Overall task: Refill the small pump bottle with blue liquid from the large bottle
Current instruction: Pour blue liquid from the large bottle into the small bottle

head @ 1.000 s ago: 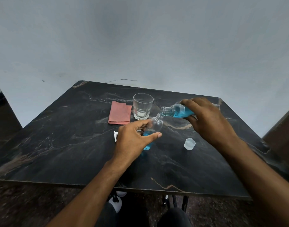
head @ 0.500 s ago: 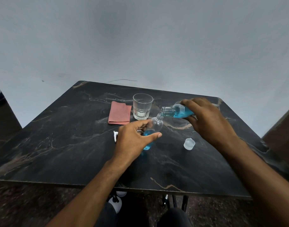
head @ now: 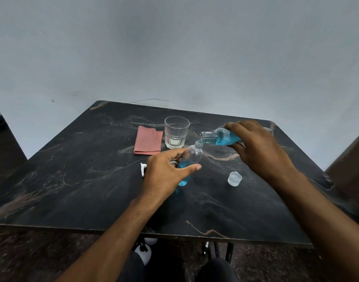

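My left hand grips the small clear bottle, tilted with its open neck pointing up and to the right. Blue liquid fills its lower part. My right hand holds the large bottle nearly on its side, blue liquid inside it. Its open mouth sits just above the small bottle's neck. A white pump part lies on the table, mostly hidden behind my left hand. The translucent cap rests on the table to the right of the small bottle.
On the dark marble table, an empty drinking glass stands behind the bottles, next to a folded pink cloth. A grey wall rises behind the table. Chair legs show below the table's near edge.
Both hands and both bottles stay almost where they were. The large bottle stays tipped over the small bottle's neck.
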A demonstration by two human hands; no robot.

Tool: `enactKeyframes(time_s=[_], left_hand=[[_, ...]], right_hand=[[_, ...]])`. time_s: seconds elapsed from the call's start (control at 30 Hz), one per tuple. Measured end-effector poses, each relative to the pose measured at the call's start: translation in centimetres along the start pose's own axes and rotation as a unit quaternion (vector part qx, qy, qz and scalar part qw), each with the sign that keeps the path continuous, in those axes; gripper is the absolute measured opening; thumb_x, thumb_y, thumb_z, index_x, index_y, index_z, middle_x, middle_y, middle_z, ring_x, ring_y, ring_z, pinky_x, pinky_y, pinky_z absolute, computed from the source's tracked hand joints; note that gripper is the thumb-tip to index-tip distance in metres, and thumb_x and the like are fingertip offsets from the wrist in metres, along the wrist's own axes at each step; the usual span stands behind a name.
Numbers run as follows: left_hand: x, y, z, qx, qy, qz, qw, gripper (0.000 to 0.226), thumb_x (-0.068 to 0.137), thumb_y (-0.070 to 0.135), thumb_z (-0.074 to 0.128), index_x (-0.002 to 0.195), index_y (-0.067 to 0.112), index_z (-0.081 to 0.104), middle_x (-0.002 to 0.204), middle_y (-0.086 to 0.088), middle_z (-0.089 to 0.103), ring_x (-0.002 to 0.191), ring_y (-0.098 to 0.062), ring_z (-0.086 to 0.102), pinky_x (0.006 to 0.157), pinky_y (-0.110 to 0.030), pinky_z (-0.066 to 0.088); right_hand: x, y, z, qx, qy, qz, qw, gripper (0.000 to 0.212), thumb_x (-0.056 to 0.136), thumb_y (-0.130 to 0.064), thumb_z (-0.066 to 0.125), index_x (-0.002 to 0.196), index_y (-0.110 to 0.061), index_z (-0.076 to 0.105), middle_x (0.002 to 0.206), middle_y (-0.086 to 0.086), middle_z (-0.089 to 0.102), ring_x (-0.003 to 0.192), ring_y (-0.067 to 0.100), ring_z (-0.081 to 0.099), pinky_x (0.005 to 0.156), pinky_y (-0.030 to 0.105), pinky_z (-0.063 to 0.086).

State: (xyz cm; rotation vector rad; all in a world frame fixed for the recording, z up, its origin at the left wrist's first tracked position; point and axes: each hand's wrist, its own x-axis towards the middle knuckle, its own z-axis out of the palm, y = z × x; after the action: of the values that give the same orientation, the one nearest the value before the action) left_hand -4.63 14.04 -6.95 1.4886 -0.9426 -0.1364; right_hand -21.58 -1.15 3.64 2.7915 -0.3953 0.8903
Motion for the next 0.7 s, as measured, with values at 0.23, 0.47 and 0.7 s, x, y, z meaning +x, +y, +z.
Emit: enactKeyframes(time_s=[0.23, 0.47, 0.7], left_hand=[[-0.07, 0.18, 0.0, 0.009, -0.005, -0.005, 1.0, 0.057, 0.066, 0.038, 0.094, 0.12, 0.027, 0.076, 0.092, 0.035, 0.072, 0.092, 0.009, 0.073, 0.078, -0.017, 0.061], [-0.16, 0.29, 0.01, 0.018, -0.006, -0.002, 1.0, 0.058, 0.067, 0.038, 0.094, 0.121, 0.027, 0.076, 0.09, 0.038, 0.068, 0.095, 0.01, 0.071, 0.077, -0.013, 0.059], [-0.21, 0.5, 0.01, 0.018, -0.005, 0.001, 1.0, 0.058, 0.067, 0.035, 0.094, 0.121, 0.027, 0.076, 0.096, 0.032, 0.07, 0.095, 0.012, 0.07, 0.076, -0.01, 0.057]], right_hand=[[-0.16, 0.07, -0.2, -0.003, 0.006, 0.001, 1.0, 0.044, 0.08, -0.01, 0.079, 0.12, -0.006, 0.062, 0.107, 0.013, 0.067, 0.095, 0.034, 0.061, 0.077, 0.04, 0.051], [-0.27, 0.11, -0.15, -0.006, 0.003, 0.0, 1.0, 0.044, 0.08, -0.011, 0.079, 0.121, -0.006, 0.063, 0.107, 0.013, 0.067, 0.095, 0.033, 0.061, 0.077, 0.039, 0.05], [-0.3, 0.02, -0.17, -0.015, 0.003, -0.004, 1.0, 0.047, 0.078, -0.011, 0.08, 0.121, -0.005, 0.062, 0.107, 0.013, 0.067, 0.095, 0.032, 0.061, 0.077, 0.037, 0.049]])
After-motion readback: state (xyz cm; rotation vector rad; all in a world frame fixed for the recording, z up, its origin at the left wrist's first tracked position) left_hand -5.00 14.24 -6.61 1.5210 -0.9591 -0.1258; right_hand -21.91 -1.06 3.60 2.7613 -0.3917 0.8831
